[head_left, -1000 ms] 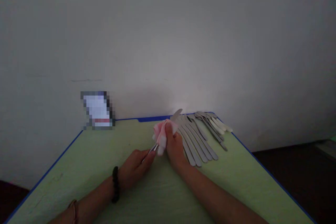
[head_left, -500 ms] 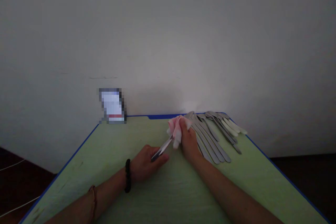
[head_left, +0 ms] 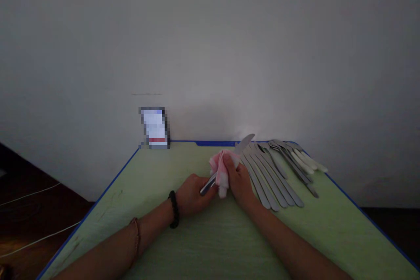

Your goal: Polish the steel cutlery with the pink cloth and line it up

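Observation:
My left hand (head_left: 197,194) is closed round the handle of a metal table knife (head_left: 245,143), which slants up and away to the right. A pink and white cloth (head_left: 222,168) is folded about the middle of the knife, and my right hand (head_left: 241,181) pinches it there. The rounded blade end sticks out beyond the cloth; the middle of the knife is hidden. Just right of my right hand, several metal knives (head_left: 274,181) lie fanned out side by side, handles toward me.
Further right lie metal forks and spoons (head_left: 292,162) and several white-handled pieces (head_left: 308,162). A phone-like device with a blurred screen (head_left: 155,127) stands at the back left of the green table (head_left: 157,166), against the wall.
The cloth and my right hand have slid down the knife toward my left hand, so more of the blade shows. The view has shifted slightly left.

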Motion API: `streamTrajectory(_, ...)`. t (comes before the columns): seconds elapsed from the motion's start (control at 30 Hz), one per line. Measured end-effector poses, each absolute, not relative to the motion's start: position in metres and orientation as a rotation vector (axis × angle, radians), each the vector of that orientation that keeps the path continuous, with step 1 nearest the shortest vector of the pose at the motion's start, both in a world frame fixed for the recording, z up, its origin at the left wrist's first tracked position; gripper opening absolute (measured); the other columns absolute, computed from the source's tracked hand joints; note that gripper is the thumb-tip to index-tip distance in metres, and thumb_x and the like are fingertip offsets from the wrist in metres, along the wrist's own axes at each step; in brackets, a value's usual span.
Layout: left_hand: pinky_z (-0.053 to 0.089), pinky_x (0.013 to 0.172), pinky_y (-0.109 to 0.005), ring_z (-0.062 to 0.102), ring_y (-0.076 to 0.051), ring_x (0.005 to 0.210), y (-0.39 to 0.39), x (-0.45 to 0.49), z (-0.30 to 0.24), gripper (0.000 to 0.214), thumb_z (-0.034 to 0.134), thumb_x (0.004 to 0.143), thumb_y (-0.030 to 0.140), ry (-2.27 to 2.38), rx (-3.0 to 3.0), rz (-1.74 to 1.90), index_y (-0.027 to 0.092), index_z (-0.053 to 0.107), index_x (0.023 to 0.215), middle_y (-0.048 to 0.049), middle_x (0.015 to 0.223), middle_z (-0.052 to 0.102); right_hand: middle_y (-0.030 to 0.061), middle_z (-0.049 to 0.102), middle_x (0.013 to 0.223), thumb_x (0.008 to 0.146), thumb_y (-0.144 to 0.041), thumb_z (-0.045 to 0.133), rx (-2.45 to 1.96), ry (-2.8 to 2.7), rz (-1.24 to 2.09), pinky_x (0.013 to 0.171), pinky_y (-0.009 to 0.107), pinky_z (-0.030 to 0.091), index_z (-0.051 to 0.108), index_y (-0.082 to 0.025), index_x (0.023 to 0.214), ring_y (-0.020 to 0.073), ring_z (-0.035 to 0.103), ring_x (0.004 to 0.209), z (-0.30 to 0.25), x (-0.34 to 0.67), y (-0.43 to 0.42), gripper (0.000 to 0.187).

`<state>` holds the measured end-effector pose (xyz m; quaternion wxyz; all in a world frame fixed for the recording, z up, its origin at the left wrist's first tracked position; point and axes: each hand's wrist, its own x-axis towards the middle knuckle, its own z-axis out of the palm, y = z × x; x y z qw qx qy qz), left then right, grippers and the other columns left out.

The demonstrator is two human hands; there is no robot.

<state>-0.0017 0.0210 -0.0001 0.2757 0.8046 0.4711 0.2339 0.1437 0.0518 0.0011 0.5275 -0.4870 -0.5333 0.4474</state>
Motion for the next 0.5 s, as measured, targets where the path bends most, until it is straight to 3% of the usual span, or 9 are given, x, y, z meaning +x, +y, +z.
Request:
streamTrajectory(0.2,0.040,0.056,-0.025,0.062,-0.018,0.062,0.017,0.004,0.001,0.022,0.038,0.091,0.032,1.598,2.473,0.443,0.019,0.054,0.083,-0.0034,0.074,0.067,-0.0031,0.040,0.044,0.075,-0.069,0.046,-1.202,-1.204,0.979,0.041,0.024,0.029,0.043,-0.020,0.050,0.0107,0.036,0.043,0.002,0.153,0.058,0.055)
streamTrajectory(0.3,0.044,0.058,-0.028,0.067,-0.022,0.067,0.016,0.005,0.002,0.031,0.030,0.097,0.034,1.679,2.541,0.261,0.017,0.055,0.091,-0.0069,0.080,0.070,-0.0030,0.041,0.046,0.077,-0.067,0.045,-1.196,-1.200,0.980,0.043,0.024,0.030,0.045,-0.019,0.054,0.0110,0.037,0.045,0.001,0.152,0.058,0.053)
streamTrajectory(0.5,0.049,0.062,-0.030,0.068,-0.021,0.067,0.015,0.006,0.002,0.038,0.024,0.099,0.029,1.613,2.666,0.078,0.016,0.058,0.089,-0.0088,0.080,0.073,-0.0016,0.047,0.049,0.073,-0.063,0.054,-1.134,-1.274,1.034,0.044,0.023,0.033,0.048,-0.018,0.054,0.0106,0.039,0.046,0.003,0.143,0.053,0.050)
